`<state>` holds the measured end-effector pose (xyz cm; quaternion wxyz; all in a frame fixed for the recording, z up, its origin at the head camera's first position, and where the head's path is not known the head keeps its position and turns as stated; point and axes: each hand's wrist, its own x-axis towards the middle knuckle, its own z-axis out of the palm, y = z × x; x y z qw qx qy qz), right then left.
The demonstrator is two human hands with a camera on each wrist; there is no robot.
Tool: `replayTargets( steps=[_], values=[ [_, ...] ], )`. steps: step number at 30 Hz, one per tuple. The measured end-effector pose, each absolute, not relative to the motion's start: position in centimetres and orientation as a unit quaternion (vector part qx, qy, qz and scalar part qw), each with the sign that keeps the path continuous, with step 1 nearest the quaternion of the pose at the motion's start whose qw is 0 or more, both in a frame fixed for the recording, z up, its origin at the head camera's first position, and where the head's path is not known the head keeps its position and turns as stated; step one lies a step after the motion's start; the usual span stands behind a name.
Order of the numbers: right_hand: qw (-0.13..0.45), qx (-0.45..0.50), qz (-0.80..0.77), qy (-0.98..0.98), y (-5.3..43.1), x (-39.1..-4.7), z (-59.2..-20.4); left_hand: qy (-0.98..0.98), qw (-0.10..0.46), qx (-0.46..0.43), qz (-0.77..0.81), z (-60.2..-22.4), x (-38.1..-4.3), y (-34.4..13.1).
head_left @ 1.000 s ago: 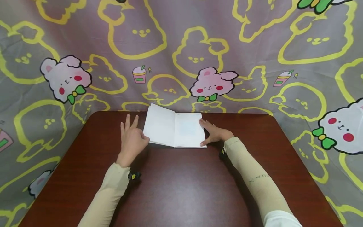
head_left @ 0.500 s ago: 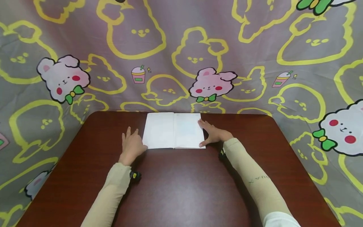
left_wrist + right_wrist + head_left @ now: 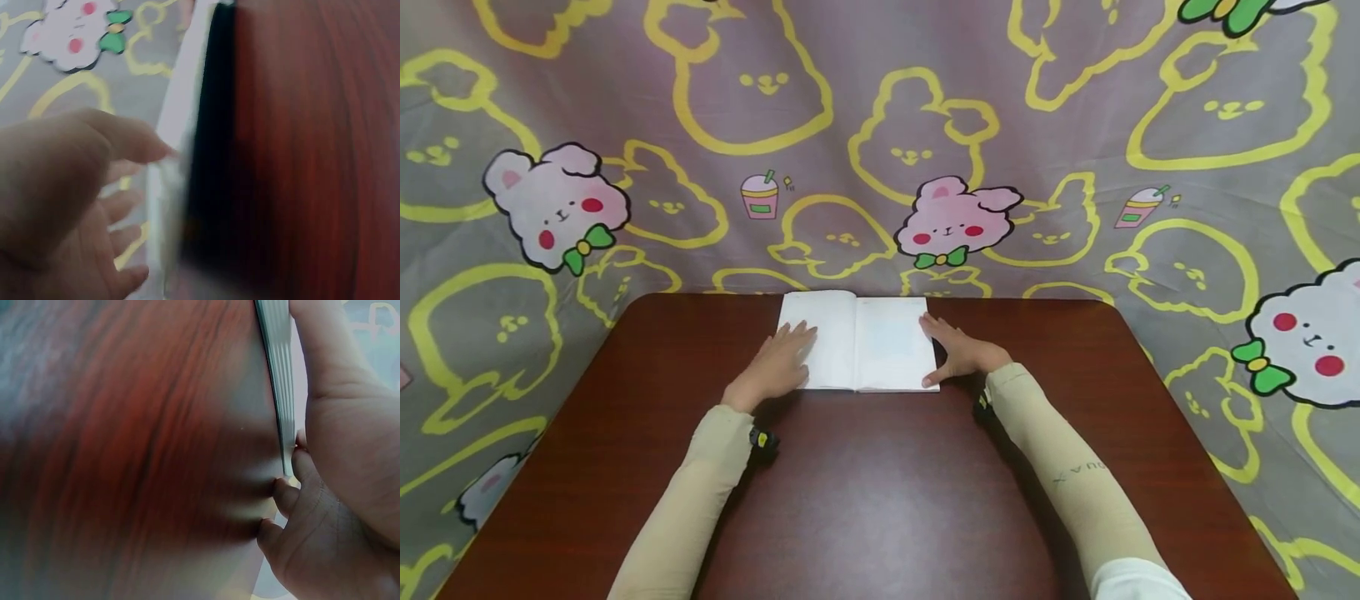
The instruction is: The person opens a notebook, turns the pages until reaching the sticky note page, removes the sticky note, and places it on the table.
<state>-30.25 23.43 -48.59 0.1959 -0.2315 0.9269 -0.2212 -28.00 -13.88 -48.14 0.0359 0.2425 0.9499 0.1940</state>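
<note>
A notebook (image 3: pixel 887 346) with white pages lies spread flat near the table's far edge. My left hand (image 3: pixel 778 360) is over the left page, its fingers extended across the paper; in the left wrist view the thumb (image 3: pixel 140 140) is right at the page edge, blurred. On the other side, my right hand (image 3: pixel 962 350) rests at the right edge, fingertips and thumb straight and spread along the margin. The right wrist view shows the stacked page edges (image 3: pixel 281 381) beside the right thumb (image 3: pixel 331 350), with other fingertips down near the table.
The brown wooden table (image 3: pixel 880 492) extends in front of the notebook and to both sides. A grey curtain (image 3: pixel 820 83) with yellow outlines and cartoon bunnies hangs right behind the far edge.
The left page, raised a second ago, came down flat. My left hand then moved right, from the page's edge onto the paper. The right hand has stayed at its edge.
</note>
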Motion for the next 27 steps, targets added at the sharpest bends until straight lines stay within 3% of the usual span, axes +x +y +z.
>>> replayTargets(
  steps=[9, 20, 27],
  values=[
    [0.193, -0.243, -0.224, 0.924, 23.3, -30.5, -48.8, 0.942, 0.061, 0.287, 0.160, -49.0, -30.7, -9.6],
    [0.200, -0.235, -0.220, 0.925, 23.5, -30.5, -48.7, 0.947, 0.135, 0.258, 0.135, -49.1, -30.9, -9.4],
    [0.201, -0.236, -0.221, 0.924, 23.8, -30.6, -48.9, 0.950, 0.142, 0.244, 0.132, -48.9, -30.8, -8.8]
  ],
)
